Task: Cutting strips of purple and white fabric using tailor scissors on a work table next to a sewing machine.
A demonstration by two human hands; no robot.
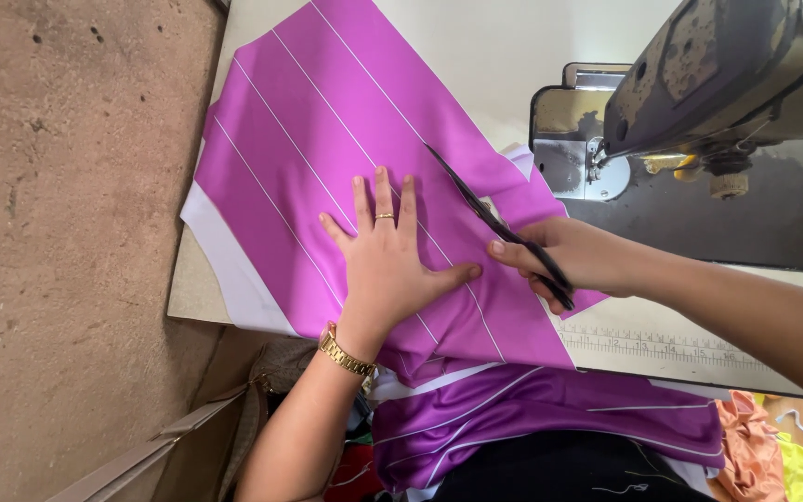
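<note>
A magenta cloth with thin white stripes (327,121) lies spread on a pale sewing table (476,46). My left hand (388,256) presses flat on the cloth, fingers spread, with a ring and a gold watch on it. My right hand (564,256) grips black scissors (490,218) whose blades point up-left along the cloth's folded edge. More of the same cloth (532,409) hangs over the table's near edge onto my lap.
An old sewing machine (727,65) with its metal needle plate (578,167) stands at the right. A printed ruler strip (662,346) runs along the table edge. Orange and yellow scraps (773,446) lie at lower right. Brown floor (58,232) is at left.
</note>
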